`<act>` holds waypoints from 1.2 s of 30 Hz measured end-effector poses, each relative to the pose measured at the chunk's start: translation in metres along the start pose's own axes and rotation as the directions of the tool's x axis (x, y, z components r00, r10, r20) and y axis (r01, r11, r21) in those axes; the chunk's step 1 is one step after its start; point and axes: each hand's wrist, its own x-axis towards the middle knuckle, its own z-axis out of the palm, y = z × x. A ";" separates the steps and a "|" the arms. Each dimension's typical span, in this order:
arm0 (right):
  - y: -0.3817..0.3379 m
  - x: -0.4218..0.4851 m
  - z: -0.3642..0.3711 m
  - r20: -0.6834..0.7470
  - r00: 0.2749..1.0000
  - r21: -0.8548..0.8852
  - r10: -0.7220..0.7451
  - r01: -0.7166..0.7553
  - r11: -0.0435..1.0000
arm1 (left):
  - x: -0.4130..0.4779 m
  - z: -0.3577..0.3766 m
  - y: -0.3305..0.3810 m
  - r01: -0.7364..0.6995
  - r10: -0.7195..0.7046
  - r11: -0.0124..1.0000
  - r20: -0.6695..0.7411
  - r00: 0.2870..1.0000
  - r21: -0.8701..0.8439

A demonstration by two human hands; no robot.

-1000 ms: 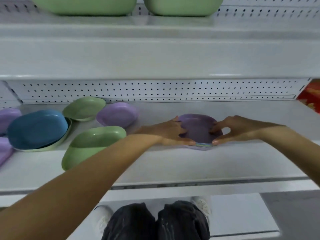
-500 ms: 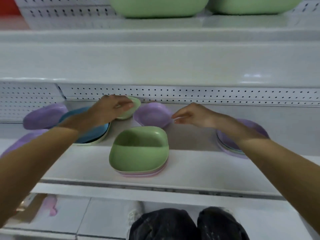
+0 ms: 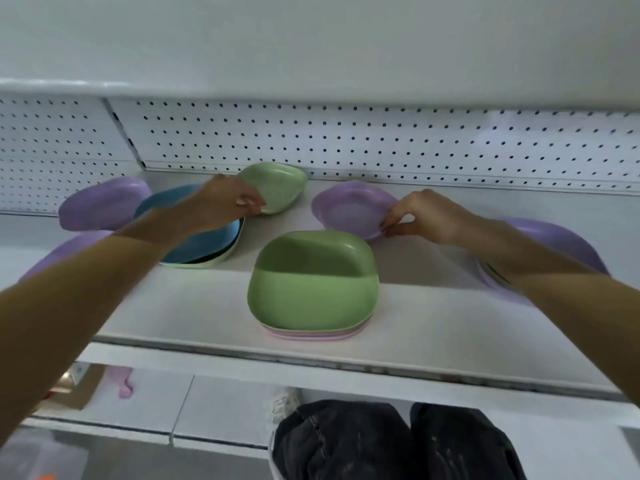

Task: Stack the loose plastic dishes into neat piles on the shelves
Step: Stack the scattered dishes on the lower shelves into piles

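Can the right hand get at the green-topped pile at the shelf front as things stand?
Probably yes: the green-topped pile sits open on the shelf, with nothing between. But the right hand is pinching a purple dish now.

Both hands left the purple pile (image 3: 561,244) right of the green-topped pile (image 3: 311,282) and reached behind it. The left hand (image 3: 221,202) closed its fingers (image 3: 247,202) on the rim of the green dish (image 3: 277,183) behind-left. The right hand (image 3: 426,216) pinched the purple dish (image 3: 349,209) behind-right, which had turned from dome-up to hollow showing.
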 end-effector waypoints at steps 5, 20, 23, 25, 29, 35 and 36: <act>0.002 -0.017 -0.008 -0.067 0.998 0.006 0.012 -0.011 1.000 | 0.008 0.012 0.007 -0.002 0.003 1.000 -0.039 0.999 0.020; 0.007 -0.111 -0.085 -0.243 0.956 0.120 0.165 -0.139 0.983 | -0.015 -0.022 0.148 -0.128 0.095 0.983 -0.232 0.968 -0.133; 0.013 -0.154 -0.096 -0.158 0.961 -0.034 0.227 -0.235 0.971 | -0.022 -0.015 0.189 -0.182 0.152 0.977 -0.241 0.958 -0.109; 0.020 -0.174 -0.097 -0.097 0.952 -0.052 0.289 -0.295 0.954 | -0.024 -0.010 0.219 -0.195 0.172 0.979 -0.271 0.947 -0.062; 0.034 -0.202 -0.089 0.048 0.952 0.088 0.301 -0.305 0.948 | -0.023 0.002 0.276 -0.229 0.214 0.973 -0.260 0.942 -0.030; 0.050 -0.236 -0.133 -0.268 0.846 0.532 0.461 -0.270 0.803 | -0.029 0.035 0.331 -0.335 0.335 0.942 -0.137 0.932 0.024; 0.055 -0.241 -0.136 -0.259 0.844 0.532 0.470 -0.281 0.799 | -0.031 0.042 0.337 -0.341 0.344 0.939 -0.105 0.933 0.046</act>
